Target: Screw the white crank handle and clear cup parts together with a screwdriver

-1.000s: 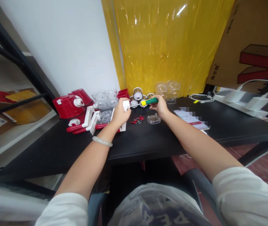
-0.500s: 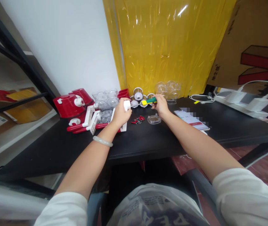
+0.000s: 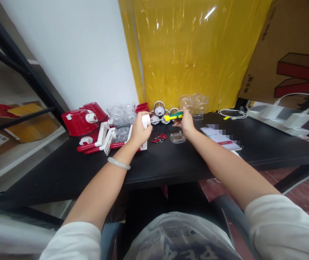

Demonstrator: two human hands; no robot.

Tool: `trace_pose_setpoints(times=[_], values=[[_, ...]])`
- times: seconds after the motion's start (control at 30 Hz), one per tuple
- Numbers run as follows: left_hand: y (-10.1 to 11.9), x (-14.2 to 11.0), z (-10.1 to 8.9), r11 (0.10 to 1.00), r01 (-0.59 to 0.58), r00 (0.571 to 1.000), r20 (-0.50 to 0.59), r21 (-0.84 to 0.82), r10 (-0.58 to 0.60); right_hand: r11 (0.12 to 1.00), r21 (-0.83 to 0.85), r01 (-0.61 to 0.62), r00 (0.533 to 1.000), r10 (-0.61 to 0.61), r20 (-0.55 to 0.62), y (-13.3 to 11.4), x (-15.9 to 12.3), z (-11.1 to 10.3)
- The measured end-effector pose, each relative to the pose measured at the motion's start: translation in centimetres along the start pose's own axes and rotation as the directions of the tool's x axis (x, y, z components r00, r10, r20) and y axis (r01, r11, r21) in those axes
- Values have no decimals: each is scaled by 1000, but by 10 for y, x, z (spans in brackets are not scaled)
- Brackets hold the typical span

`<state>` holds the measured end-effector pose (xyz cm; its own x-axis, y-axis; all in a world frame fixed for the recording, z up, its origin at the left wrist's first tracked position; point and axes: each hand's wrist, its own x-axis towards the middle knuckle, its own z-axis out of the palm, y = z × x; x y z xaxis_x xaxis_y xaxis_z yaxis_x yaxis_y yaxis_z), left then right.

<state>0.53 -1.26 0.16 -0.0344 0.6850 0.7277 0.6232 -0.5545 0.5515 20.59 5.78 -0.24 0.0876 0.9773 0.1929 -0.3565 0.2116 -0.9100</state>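
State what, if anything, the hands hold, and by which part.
The right hand holds a screwdriver by the rear of its green-and-yellow handle. The left hand holds a white piece, but hides exactly where it grips.

Left grip curled, right grip seemingly pinched

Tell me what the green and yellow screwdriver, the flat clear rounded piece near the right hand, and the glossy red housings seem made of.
Green and yellow screwdriver: the brightly coloured handle looks plastic; the thin grey shaft, likely metal.
Flat clear rounded piece: transparent, probably plastic though possibly glass, as the black table shows through.
Glossy red housings: likely hard plastic, given their smooth sheen.
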Motion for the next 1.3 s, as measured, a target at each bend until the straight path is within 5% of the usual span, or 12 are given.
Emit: trace_pose_setpoints(times=[0.17, 0.67, 0.9, 1.03, 1.3], values=[[0, 1, -1, 1000, 5, 1000, -7, 8, -5, 996, 93, 1, 998, -6, 58, 0, 4, -1], [-1, 0, 0, 1000, 15, 1000, 15, -19, -14, 993, -69, 95, 994, -92, 53, 4, 1, -2], [1, -2, -1, 999, -28, 999, 37, -40, 30, 988, -117, -101, 995, 97, -36, -2, -2, 1], [1, -2, -2, 998, -47, 998, 26, -46, 49, 981, 2, -194, 980, 193, 37, -5, -4, 2], [-1, -1, -2, 999, -37, 999, 6, -1, 37, 1000, 23, -5, 999, 4, 44, -1, -1, 0]])
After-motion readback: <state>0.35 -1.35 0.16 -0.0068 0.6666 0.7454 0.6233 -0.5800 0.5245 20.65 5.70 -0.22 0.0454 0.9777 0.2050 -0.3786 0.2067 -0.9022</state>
